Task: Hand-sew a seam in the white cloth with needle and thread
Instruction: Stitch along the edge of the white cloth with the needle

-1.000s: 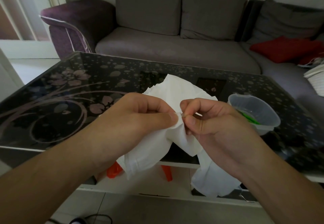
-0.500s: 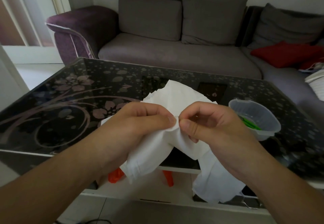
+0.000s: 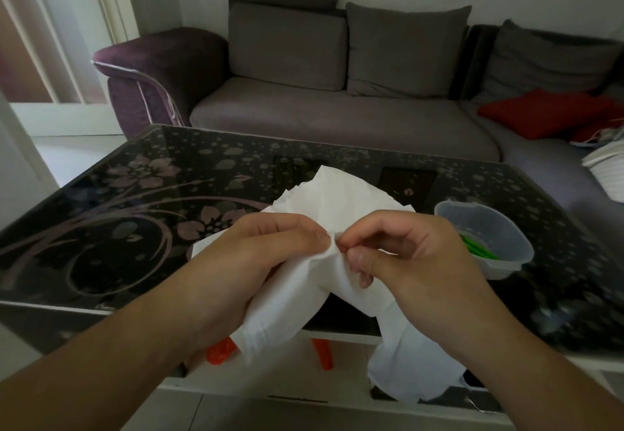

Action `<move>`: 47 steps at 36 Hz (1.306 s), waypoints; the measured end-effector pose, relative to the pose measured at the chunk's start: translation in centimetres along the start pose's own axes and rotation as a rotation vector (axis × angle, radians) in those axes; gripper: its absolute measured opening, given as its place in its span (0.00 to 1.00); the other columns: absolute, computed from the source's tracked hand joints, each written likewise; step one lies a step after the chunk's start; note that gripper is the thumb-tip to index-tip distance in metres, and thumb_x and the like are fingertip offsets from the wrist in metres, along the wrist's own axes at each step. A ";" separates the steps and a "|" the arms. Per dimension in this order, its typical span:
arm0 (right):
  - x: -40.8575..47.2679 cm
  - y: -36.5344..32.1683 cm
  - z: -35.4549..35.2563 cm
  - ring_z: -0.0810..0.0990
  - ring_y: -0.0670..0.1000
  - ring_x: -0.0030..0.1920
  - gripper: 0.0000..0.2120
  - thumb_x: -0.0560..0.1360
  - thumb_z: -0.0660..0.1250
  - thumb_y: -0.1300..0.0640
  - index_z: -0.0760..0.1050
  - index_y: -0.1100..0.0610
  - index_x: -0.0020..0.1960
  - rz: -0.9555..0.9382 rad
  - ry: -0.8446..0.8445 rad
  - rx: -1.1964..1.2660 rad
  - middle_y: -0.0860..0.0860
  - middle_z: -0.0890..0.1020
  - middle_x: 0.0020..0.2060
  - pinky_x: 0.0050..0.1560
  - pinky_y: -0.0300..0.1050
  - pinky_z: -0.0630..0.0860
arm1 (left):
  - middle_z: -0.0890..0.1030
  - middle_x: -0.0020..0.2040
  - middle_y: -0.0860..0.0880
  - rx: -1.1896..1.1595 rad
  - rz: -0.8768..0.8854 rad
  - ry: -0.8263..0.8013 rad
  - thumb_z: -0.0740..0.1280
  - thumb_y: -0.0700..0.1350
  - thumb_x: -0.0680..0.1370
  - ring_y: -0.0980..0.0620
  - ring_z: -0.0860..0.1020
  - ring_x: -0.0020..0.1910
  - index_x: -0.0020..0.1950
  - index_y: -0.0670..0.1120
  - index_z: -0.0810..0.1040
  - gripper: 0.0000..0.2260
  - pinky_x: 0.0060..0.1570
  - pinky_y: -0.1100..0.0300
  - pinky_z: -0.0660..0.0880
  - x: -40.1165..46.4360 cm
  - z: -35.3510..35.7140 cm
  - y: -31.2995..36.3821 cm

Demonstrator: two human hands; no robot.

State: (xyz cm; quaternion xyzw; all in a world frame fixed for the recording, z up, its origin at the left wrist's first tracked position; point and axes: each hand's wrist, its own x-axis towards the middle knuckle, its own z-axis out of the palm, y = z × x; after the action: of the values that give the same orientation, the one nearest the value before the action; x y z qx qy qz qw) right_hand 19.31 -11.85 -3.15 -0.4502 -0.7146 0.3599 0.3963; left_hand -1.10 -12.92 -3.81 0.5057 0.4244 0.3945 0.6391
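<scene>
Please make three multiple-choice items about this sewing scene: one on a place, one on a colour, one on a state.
1. Where does the plastic bowl stand?
A. on the glass table, to the right of the hands
B. on the sofa
C. on the floor

2. What colour is the cushion on the right part of the sofa?
A. blue
B. red
C. yellow

3. How is the white cloth held?
A. it lies flat and untouched
B. one hand alone holds it
C. the left hand and the right hand both pinch it

Key: 1 A, the bowl rests on the table; 2 B, it is plainly red; 3 C, both hands' fingertips meet on one fold.
</scene>
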 end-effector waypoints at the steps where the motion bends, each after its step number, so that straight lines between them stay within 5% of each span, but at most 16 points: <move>1: 0.1 0.0 -0.1 0.84 0.47 0.41 0.16 0.75 0.73 0.68 0.86 0.46 0.42 -0.010 0.008 0.000 0.42 0.86 0.39 0.44 0.38 0.82 | 0.85 0.46 0.42 0.004 0.000 0.004 0.73 0.49 0.76 0.47 0.83 0.44 0.48 0.43 0.86 0.09 0.40 0.58 0.78 0.1 0.1 0.1; 16: 0.1 0.6 -0.1 0.82 0.43 0.49 0.09 0.76 0.73 0.59 0.84 0.44 0.43 0.001 0.031 -0.152 0.39 0.85 0.43 0.53 0.48 0.82 | 0.85 0.46 0.41 -0.090 0.003 0.009 0.72 0.48 0.74 0.46 0.83 0.45 0.47 0.42 0.86 0.09 0.45 0.54 0.78 0.7 0.1 -0.5; 25: 0.3 0.5 0.0 0.81 0.41 0.50 0.09 0.76 0.74 0.56 0.84 0.42 0.41 -0.047 0.071 -0.198 0.36 0.84 0.41 0.50 0.44 0.81 | 0.85 0.46 0.42 0.011 -0.009 0.036 0.72 0.49 0.74 0.47 0.83 0.45 0.49 0.42 0.86 0.12 0.44 0.55 0.78 1.0 0.4 -0.7; 30: 0.3 0.7 -0.2 0.83 0.44 0.48 0.14 0.76 0.73 0.63 0.83 0.43 0.46 -0.004 0.028 -0.188 0.40 0.84 0.43 0.52 0.50 0.83 | 0.84 0.47 0.41 -0.037 0.008 0.055 0.72 0.48 0.74 0.45 0.82 0.46 0.48 0.41 0.85 0.11 0.48 0.52 0.76 1.2 0.2 -0.7; 47: 0.0 0.1 0.5 0.84 0.44 0.47 0.14 0.73 0.75 0.66 0.80 0.47 0.47 -0.052 0.073 -0.070 0.41 0.84 0.40 0.50 0.40 0.82 | 0.87 0.48 0.43 0.110 -0.058 0.126 0.71 0.47 0.77 0.44 0.84 0.50 0.47 0.44 0.88 0.08 0.54 0.47 0.79 1.0 0.9 -0.9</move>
State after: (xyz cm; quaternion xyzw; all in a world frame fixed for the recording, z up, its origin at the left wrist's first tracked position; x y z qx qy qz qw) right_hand 18.97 -11.92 -3.49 -0.4579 -0.7233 0.3075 0.4154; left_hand 0.11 -12.38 -4.74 0.5018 0.4994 0.3828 0.5935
